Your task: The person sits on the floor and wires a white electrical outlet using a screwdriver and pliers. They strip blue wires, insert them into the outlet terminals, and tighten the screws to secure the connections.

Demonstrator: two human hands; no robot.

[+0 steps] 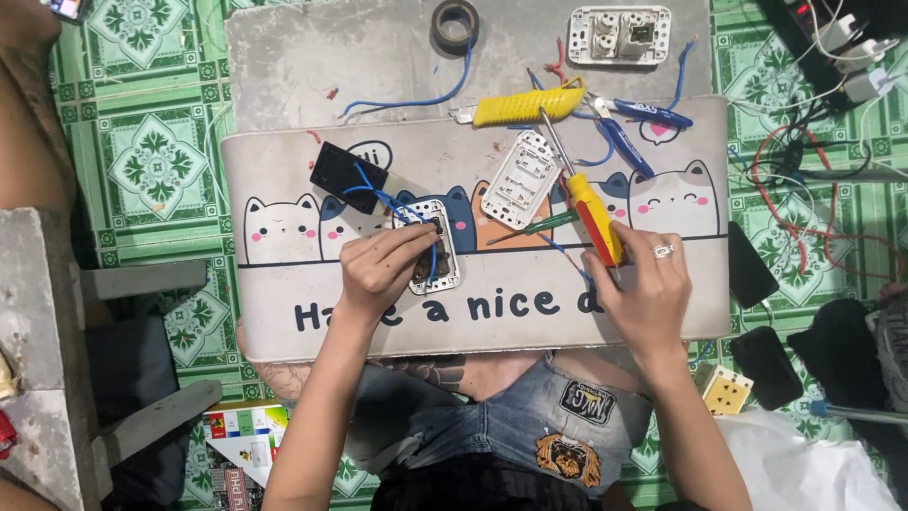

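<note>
My left hand (383, 268) pinches a small wall socket frame (437, 248) with blue wires (378, 196) running to a black box (345, 177). My right hand (645, 284) grips the red and yellow handle of a screwdriver (591, 214), whose shaft points up and left toward a white switch plate (520, 180). A green-handled screwdriver (534, 227) lies between the two hands. All rests on a lap desk (303, 274) printed with cartoon cats.
A yellow utility knife (525, 104), blue-handled pliers (634, 128), a roll of black tape (455, 24) and a white double socket (619, 34) lie on a grey board (312, 57). Tangled cables and a power strip (832, 38) lie right. Black phones (766, 364) sit by my knee.
</note>
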